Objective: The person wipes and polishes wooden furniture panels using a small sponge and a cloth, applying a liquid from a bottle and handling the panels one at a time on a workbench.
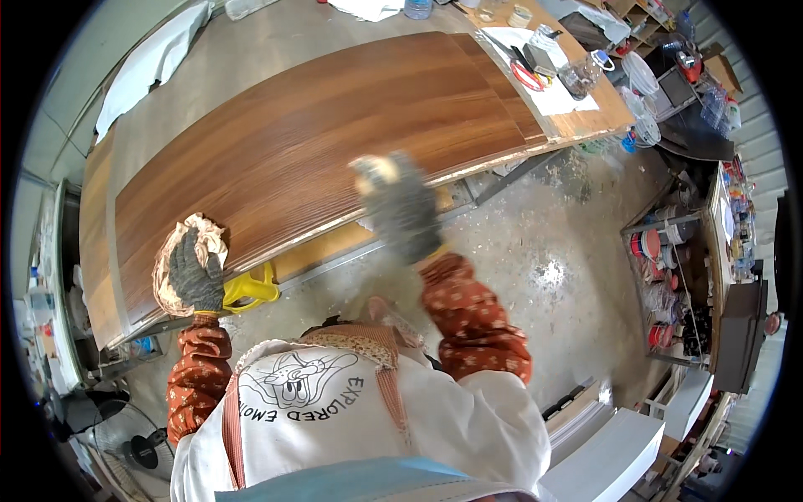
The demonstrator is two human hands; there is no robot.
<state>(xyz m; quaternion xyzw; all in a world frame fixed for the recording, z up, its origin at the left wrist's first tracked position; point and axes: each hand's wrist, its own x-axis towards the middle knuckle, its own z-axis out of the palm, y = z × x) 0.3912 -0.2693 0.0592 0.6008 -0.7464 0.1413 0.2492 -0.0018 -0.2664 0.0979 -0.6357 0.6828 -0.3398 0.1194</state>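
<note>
A long brown wood-grain panel [335, 125] lies across the workbench. At its near left end, my left hand [196, 272], in a dark grey knit glove, presses on a crumpled pale peach cloth [171, 259] with its fingers bent over it. My right hand [401, 209], gloved alike, is raised near the middle of the panel's front edge and smeared by motion. Its fingers look curled around something small and pale [375, 171], too blurred to name. Both forearms wear rust-red patterned sleeves.
A cutter, red-handled tool and plastic bottle [581, 75] lie on white paper [565, 99] at the bench's right end. Under the front edge is a yellow object [251, 289]. A fan [134, 439] stands lower left, shelves with cans [648, 244] at right, white boards [602, 460] lower right.
</note>
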